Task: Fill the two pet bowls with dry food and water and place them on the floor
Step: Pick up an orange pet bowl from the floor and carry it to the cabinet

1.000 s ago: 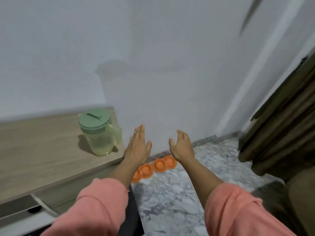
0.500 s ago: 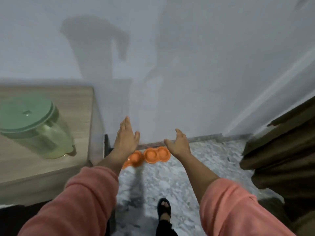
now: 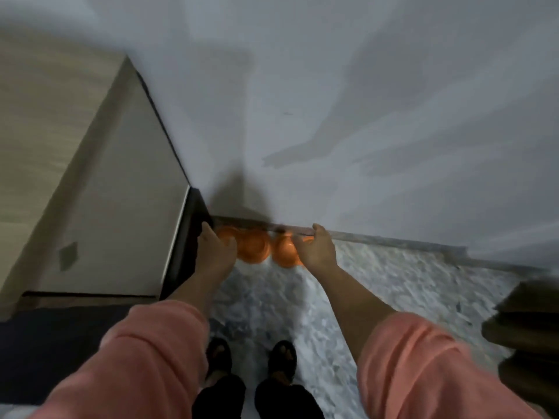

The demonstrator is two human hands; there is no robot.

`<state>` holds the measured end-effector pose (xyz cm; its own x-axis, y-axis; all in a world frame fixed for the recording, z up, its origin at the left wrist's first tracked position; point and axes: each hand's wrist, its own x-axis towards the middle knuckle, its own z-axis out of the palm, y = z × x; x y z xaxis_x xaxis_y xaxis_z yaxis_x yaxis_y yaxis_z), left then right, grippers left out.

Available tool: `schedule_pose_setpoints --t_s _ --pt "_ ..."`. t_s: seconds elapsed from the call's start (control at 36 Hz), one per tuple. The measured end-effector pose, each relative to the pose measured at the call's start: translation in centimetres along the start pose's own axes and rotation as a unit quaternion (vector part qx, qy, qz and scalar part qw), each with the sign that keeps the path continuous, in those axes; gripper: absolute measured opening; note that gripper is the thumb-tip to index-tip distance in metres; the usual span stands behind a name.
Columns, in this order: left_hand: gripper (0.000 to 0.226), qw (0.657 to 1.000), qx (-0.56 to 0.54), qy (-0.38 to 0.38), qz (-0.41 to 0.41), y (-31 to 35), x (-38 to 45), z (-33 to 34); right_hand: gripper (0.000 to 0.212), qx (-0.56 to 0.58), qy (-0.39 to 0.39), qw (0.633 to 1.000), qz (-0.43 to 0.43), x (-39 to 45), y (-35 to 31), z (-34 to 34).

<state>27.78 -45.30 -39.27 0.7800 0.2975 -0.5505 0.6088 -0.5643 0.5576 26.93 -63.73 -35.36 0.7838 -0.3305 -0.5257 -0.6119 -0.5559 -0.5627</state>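
Orange pet bowls (image 3: 255, 247) lie on the marble floor against the foot of the white wall; the blurred frame shows at least two joined round cups, a second one (image 3: 284, 252) to the right. My left hand (image 3: 214, 251) reaches down over their left end, fingers apart, covering part of a bowl. My right hand (image 3: 316, 252) is at their right end, fingers spread over the rim. Whether either hand touches the bowls is lost in the blur. What is inside the bowls cannot be made out.
A wooden cabinet (image 3: 75, 164) stands at the left, its dark side edge next to my left hand. The marble floor (image 3: 378, 285) stretches to the right. Dark curtain folds (image 3: 532, 337) hang at the right edge. My sandalled feet (image 3: 251, 361) stand below.
The view has tilted down and moved closer to the wall. Both hands have dropped to the ends of the orange bowls. The green jug has left the view.
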Motion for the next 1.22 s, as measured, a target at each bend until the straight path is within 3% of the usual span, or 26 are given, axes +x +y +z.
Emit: schedule_pose_setpoints --t_s 0.14,0.25,0.42,0.61,0.72,0.81,0.97,1.11,1.22 --pt "0.083 0.998 -0.022 -0.028 -0.054 -4.6 7.9 6.2 0.058 0.01 0.007 1.0 0.017 8.0 4.0 7.0" --pt "0.084 0.996 -0.016 -0.037 -0.085 -9.3 15.1 12.0 0.066 0.02 -0.014 0.999 0.037 14.9 8.6 14.3" --pt "0.059 0.99 0.07 -0.061 -0.107 -15.5 24.0 19.4 0.065 0.038 -0.044 0.995 0.081 23.3 15.9 24.8" --pt "0.049 0.983 -0.036 -0.096 -0.152 -23.2 33.0 25.3 0.067 0.125 -0.07 0.981 0.132 30.9 22.1 33.9" --pt "0.059 0.974 -0.1 -0.084 -0.187 -26.2 36.6 27.3 0.068 0.187 -0.086 0.962 0.178 33.8 23.7 36.8" --pt "0.053 0.968 -0.13 -0.075 -0.199 -28.1 38.8 28.7 0.065 0.202 -0.083 0.954 0.203 35.4 24.4 38.6" --pt "0.057 0.966 -0.138 -0.047 -0.212 -28.5 39.9 29.6 0.063 0.156 -0.038 0.962 0.221 37.7 25.8 41.1" --pt "0.073 0.959 -0.153 -0.018 -0.239 -30.8 43.8 31.3 0.068 0.2 -0.018 0.948 0.249 37.7 25.9 41.5" --pt "0.057 0.959 -0.156 -0.002 -0.237 -29.9 43.6 31.3 0.068 0.21 -0.019 0.944 0.255 37.9 25.7 41.5"
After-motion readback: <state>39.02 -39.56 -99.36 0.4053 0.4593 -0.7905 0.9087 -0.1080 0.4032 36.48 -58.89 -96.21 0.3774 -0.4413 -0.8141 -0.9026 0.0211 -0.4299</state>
